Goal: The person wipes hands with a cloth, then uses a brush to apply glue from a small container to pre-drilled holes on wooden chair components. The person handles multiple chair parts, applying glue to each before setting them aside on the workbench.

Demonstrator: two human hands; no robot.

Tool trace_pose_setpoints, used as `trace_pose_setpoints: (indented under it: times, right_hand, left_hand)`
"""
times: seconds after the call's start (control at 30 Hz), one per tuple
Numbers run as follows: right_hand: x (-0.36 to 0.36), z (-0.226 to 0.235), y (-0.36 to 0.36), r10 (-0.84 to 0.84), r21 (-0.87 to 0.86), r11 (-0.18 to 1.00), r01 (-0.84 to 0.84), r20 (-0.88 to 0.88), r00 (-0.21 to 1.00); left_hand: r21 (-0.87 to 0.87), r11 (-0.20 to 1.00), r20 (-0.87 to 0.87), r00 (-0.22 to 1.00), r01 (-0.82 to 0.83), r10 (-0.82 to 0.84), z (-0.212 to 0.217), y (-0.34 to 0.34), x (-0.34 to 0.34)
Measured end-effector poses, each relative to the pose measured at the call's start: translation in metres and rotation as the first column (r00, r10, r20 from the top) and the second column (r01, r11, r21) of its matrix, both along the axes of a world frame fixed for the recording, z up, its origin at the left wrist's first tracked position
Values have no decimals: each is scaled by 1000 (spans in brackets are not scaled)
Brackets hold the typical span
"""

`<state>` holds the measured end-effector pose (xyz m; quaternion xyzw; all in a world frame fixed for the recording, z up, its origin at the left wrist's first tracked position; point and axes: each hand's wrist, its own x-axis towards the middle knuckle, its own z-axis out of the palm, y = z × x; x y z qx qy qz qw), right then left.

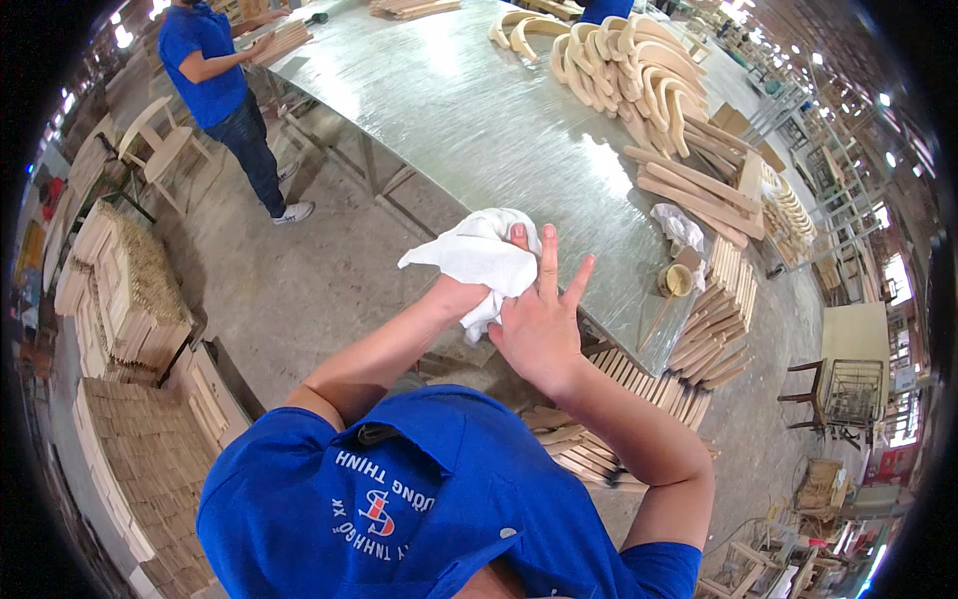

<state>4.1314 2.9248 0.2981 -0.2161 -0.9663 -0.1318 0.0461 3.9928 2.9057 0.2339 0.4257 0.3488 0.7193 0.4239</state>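
A white cloth (479, 250) is bunched at the near edge of the metal-topped table. My left hand (461, 294) is closed around it, its fingers mostly covered by the folds. Against the cloth's right side is my right hand (539, 329), with its fingers stretched out and apart. One fingertip shows between the folds, and the cloth wraps partly around the fingers. To the right, a small tub of tan paste (676, 281) stands on the table beside a thin stick (654, 324).
The metal tabletop (479, 130) carries curved wooden parts (639, 75), straight wooden pieces (699, 190) and a crumpled white wad (679, 228). Slats (718, 319) are stacked beyond its right edge. Stacked wood (130, 299) and a co-worker (215, 80) holding wooden pieces are at left.
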Motion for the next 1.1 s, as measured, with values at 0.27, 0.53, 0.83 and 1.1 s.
trace_pose_setpoints:
  times: [0.27,0.53,0.83,1.1]
  right_hand:
    - [-8,-2,-7,24,76,997,-25,5,1000]
    - [4,12,4,88,-104,989,-109,-195,977]
    - [22,9,6,90,-103,990,-100,-96,991]
    - [23,11,10,66,-105,992,-75,-95,993]
  left_hand:
    - [53,971,-42,971,-232,234,4,2,5]
    - [86,993,357,928,86,-111,14,4,-5]
    - [80,995,-358,933,52,-21,18,8,-23]
    - [150,974,-363,907,-169,213,16,14,-8]
